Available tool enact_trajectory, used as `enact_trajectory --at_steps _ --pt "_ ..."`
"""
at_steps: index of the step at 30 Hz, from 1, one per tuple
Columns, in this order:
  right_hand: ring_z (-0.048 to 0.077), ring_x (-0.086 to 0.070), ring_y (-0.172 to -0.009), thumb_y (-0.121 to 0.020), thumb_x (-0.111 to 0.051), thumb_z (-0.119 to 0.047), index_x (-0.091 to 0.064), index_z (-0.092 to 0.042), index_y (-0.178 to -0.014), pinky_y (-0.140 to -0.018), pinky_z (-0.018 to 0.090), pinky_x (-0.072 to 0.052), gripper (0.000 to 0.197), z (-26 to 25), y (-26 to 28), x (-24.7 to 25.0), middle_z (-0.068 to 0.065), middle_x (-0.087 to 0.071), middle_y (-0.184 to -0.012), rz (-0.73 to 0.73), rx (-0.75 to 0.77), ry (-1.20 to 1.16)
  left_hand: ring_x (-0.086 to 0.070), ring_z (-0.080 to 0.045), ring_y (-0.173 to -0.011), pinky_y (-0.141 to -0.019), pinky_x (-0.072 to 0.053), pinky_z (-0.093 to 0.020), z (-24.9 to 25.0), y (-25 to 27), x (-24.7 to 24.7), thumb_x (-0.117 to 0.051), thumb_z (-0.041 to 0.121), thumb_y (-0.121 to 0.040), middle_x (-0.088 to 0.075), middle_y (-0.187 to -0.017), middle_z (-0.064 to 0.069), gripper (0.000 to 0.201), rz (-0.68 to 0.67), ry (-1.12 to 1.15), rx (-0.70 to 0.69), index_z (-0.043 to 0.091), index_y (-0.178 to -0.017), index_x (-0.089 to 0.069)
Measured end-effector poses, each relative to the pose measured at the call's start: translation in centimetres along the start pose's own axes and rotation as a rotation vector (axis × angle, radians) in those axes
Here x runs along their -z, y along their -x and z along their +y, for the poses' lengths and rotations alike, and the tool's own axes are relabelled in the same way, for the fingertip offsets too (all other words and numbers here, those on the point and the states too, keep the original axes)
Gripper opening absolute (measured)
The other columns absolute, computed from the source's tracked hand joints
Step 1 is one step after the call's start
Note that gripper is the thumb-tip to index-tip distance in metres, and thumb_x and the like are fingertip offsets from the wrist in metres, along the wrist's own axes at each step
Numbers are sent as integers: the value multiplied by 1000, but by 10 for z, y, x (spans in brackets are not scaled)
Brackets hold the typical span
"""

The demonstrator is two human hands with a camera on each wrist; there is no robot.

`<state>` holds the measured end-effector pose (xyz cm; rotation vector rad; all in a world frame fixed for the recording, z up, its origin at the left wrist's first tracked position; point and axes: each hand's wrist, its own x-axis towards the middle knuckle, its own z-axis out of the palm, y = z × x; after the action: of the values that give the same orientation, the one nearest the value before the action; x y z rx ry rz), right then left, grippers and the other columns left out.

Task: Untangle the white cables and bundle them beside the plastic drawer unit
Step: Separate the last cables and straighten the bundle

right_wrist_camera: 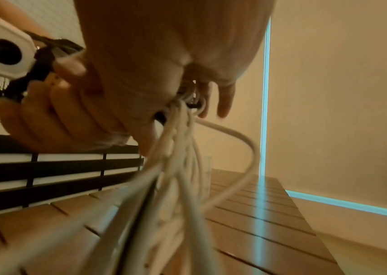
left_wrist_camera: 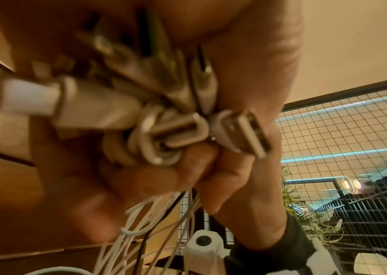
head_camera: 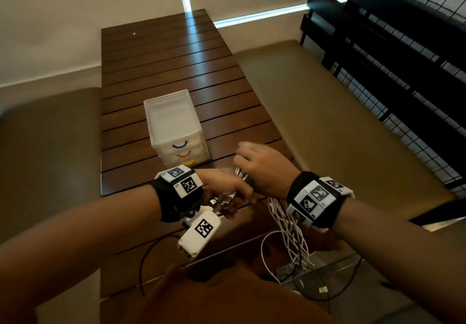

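Both hands meet over the near end of the wooden slat table, just in front of the clear plastic drawer unit. My left hand grips a cluster of USB plugs, which looks blurred in the left wrist view. My right hand is curled round the white cables just past the plugs. The cables hang in loose tangled loops below the table edge. In the right wrist view the cables fan down from my right hand, and my left hand is closed beside it.
Olive cushioned benches flank the table on both sides. A black wire-grid rack stands at the right. A thin black lead dangles from my left wrist camera. The drawer unit has blue, red and yellow handles.
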<state>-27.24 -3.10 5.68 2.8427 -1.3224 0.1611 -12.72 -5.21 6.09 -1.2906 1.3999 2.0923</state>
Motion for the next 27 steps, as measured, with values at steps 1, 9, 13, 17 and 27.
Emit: enact_trajectory --at_steps 1,9,13,17,27 --pt "32 -63 -86 -74 -72 -14 -58 -8 -93 -60 33 -49 24 -1 0 0 11 -61 -94 -31 -12 -50 -42 -11 -41 -57 -51 -28 -1 -1 0 -57 8 -90 -40 -46 3 45 -19 -21 9 20 -47 -60" --pt "30 -66 -83 -93 -55 -33 -47 -12 -112 -60 34 -37 30 -7 2 -8 8 -67 -100 -350 29 106 -67 -14 -67 -57 -52 -19 -14 4 5 -62 13 -91 -69 -74 -4 14 -21 -141 -58 3 -101 -59" --pt "31 -66 -89 -98 -45 -26 -45 -11 -125 -62 34 -35 31 -12 -1 -1 9 -66 -106 -386 43 138 -55 -21 -117 -97 -44 -30 -4 4 25 -80 57 -62 -59 -128 -2 93 208 -525 -83 12 -136 -46" --pt "28 -66 -91 -95 -50 -28 -56 -13 -116 -63 32 -37 26 -14 -7 6 8 -66 -109 -431 20 113 -59 -8 -109 -96 -44 -27 -1 -6 21 -91 31 -57 -66 -114 11 71 232 -493 -214 24 -119 -58" --pt "28 -61 -80 -82 -68 -26 -50 -18 -107 -61 33 -33 31 -9 5 4 6 -65 -92 -229 -156 -160 -54 -13 -43 -46 -50 -26 -9 -8 -2 -58 -1 -89 -53 -58 -7 4 140 -227 -171 3 -89 -56"
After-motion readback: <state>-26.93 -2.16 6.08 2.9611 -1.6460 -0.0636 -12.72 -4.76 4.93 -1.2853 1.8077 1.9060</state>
